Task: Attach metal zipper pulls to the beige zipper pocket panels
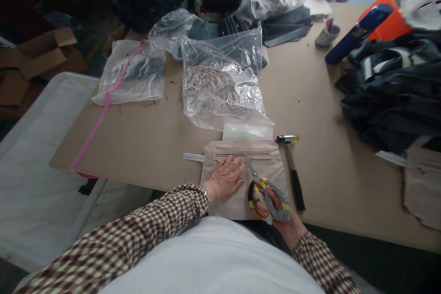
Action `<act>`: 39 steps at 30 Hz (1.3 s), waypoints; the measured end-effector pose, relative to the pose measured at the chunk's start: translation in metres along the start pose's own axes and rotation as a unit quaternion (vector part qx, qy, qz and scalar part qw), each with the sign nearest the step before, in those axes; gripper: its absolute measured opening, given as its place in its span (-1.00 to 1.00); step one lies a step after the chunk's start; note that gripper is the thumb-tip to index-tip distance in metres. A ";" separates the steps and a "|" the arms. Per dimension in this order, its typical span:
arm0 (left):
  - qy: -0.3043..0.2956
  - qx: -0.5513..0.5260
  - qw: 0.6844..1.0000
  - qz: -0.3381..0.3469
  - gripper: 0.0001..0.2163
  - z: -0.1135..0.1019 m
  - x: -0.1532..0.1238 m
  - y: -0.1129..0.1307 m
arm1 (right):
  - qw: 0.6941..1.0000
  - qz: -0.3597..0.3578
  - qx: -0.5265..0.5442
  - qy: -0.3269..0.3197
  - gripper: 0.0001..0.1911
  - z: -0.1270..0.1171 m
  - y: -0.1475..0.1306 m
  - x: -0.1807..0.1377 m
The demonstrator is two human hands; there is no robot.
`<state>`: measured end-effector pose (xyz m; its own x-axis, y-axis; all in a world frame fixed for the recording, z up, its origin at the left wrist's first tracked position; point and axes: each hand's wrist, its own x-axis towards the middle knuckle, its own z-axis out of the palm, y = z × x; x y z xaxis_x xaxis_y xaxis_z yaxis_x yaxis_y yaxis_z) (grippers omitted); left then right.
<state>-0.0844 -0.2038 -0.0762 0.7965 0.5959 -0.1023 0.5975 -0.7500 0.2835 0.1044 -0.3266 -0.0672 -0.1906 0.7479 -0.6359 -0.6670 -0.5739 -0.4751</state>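
A beige fabric piece (230,206) with a zipper (227,155) across its upper part lies at the table's front edge. My left hand (225,179) rests flat on it, fingers spread just below the zipper. In my right hand (263,206) is a pair of scissors (270,200) with grey-and-yellow wrapped handles. Their blades point up and left, the tips at the zipper near a small metal pull. Right of the fabric lies a hammer (292,170) with a black grip. A pale strip (193,157) sticks out from the fabric's left side.
Beyond the fabric lies a clear plastic bag (220,87) of small metallic-looking pieces. Another plastic bag (138,73) and a pink strip (99,124) lie left. Dark cloth (389,92), a blue long object (358,34), a cup (327,36) and another beige piece (423,183) are right.
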 end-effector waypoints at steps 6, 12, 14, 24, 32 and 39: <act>0.004 0.000 1.000 0.000 -0.50 -0.002 0.000 0.000 | 1.000 -0.003 -0.026 0.012 -0.57 0.009 -0.007 0.006; 0.006 0.001 1.000 0.000 -0.49 0.001 0.001 -0.001 | 1.000 -0.001 -0.027 0.010 -0.58 0.008 -0.001 0.004; 0.006 -0.004 1.000 0.000 -0.49 0.001 0.001 -0.001 | 1.000 0.001 -0.019 0.011 -0.58 0.008 0.003 0.002; -0.002 0.002 1.000 -0.001 -0.48 -0.001 0.001 -0.001 | 0.999 0.008 0.034 0.018 -0.61 0.015 0.001 0.006; 0.019 0.019 1.000 0.010 -0.55 0.000 0.003 -0.002 | 0.973 0.016 0.226 -0.041 -0.68 0.033 0.022 0.017; 0.027 0.019 0.999 0.018 -0.60 -0.004 0.004 -0.005 | 0.955 -0.020 0.285 -0.076 -0.70 0.039 0.036 0.023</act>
<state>-0.0851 -0.1965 -0.0745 0.8122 0.5820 -0.0401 0.5722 -0.7812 0.2495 0.0477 -0.3170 -0.0758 -0.2305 0.8297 -0.5084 -0.9517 -0.3012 -0.0602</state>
